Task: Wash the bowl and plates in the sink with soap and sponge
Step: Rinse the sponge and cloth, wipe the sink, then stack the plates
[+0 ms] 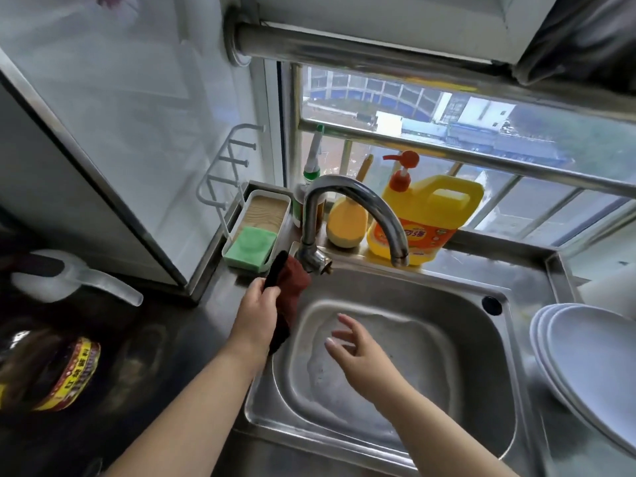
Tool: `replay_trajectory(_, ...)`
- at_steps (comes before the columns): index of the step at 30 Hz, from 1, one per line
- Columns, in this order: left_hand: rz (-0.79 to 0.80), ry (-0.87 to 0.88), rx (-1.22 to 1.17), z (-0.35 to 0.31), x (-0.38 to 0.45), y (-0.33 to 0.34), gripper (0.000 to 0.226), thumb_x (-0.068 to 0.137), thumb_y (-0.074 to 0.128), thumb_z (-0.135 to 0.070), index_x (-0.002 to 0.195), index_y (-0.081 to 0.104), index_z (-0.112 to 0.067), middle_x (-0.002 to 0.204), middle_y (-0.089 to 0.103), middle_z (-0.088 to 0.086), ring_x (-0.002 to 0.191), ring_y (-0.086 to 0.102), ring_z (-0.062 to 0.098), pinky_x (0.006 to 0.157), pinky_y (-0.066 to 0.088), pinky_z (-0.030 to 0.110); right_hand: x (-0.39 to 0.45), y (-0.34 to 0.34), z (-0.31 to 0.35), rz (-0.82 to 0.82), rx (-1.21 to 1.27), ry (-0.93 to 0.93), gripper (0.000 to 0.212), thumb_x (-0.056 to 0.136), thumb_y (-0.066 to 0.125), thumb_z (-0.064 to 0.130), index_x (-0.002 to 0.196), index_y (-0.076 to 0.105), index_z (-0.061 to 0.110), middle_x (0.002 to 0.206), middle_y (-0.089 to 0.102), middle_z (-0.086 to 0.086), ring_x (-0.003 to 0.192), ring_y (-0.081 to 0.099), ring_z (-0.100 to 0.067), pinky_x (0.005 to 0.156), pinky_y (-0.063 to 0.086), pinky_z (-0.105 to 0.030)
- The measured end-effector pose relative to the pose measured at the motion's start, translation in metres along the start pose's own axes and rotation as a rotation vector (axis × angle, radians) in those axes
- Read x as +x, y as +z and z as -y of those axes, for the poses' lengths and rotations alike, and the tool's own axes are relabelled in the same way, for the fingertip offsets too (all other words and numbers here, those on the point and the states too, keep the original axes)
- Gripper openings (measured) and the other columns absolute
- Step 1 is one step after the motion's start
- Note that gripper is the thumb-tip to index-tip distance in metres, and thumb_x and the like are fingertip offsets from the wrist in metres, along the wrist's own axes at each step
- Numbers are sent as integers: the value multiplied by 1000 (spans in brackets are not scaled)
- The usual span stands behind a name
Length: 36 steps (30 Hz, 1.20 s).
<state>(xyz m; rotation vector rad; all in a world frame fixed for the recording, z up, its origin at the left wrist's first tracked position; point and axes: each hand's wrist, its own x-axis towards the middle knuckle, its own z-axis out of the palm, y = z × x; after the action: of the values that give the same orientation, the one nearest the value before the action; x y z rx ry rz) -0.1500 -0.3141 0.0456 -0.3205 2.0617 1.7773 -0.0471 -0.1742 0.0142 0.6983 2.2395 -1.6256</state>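
Left hand (258, 301) grips cloth (288, 297) at sink (430, 287) rim; right hand (354, 346) open, empty. We judge cloth may slip into suds.

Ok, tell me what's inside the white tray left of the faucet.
A green sponge lies at the near end of the white tray; the far end shows a bare ridged floor. Anything beneath the sponge is covered.

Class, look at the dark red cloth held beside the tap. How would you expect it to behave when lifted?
Probably floppy: the cloth droops in folds below the left hand gripping it. Likely light, since one hand holds it easily. It seems unlikely to roll or break.
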Motion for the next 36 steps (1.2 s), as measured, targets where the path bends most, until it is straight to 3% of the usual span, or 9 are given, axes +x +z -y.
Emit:
replay_trajectory(4,234,-349,-504,-7,-10,27,40,97,41,-19,71,70,-10,63,69,7,64,64,20,59,51,29,11,-6,-8,32,647,192,83,76,52,67,148,30,31,142,49,2,125,51,-14,106,41,-34)
replay_trajectory(6,308,-402,-496,2,-9,40,54,96,41,-17,52,70,-10,56,65,6,51,63,16,51,50,24,12,-15,-17,100,831,268,80,75,49,70,134,53,17,126,64,-5,115,62,-17,101,46,-33)
replay_trajectory(8,331,-427,-341,14,-5,51,43,95,43,-12,63,71,-7,61,65,8,52,62,16,52,48,26,10,-22,-26,89,912,299,71,80,52,62,127,59,10,118,68,-12,106,66,-22,88,51,-33)
replay_trajectory(12,218,-300,194,45,26,68,20,94,58,-20,108,58,-6,96,65,13,77,60,19,63,46,27,7,-35,-40,-111,776,317,39,93,58,36,123,56,11,99,70,-18,74,68,-27,54,50,-33)
replay_trajectory(16,164,-341,80,46,60,81,40,93,58,-34,119,56,-4,91,60,12,79,57,22,67,48,31,3,-49,-53,-196,760,380,21,95,58,29,114,57,19,100,66,-19,73,68,-34,45,48,-28)
replay_trajectory(19,77,-346,-8,44,82,94,49,88,64,-41,124,56,-8,123,59,20,116,55,37,100,44,48,-1,-55,-63,-264,778,396,21,93,61,28,113,58,21,103,67,-18,86,67,-37,48,50,-28)
replay_trajectory(22,47,-288,-84,42,94,102,44,89,66,-31,126,56,-10,127,60,14,123,52,33,109,35,49,-4,-59,-69,-278,768,364,21,93,60,24,112,61,14,99,69,-20,84,67,-36,51,50,-29)
replay_trajectory(30,-25,-145,50,43,101,108,36,91,62,-20,121,58,0,111,64,13,106,58,29,87,40,28,4,-49,-66,-248,797,377,23,93,60,23,114,60,12,98,69,-20,80,68,-35,53,51,-31)
replay_trajectory(36,1,-65,187,48,98,104,30,93,59,-30,109,62,-4,102,65,12,93,60,27,75,39,27,7,-55,-64,-229,829,390,23,93,60,24,114,60,14,106,67,-23,81,68,-36,49,51,-29)
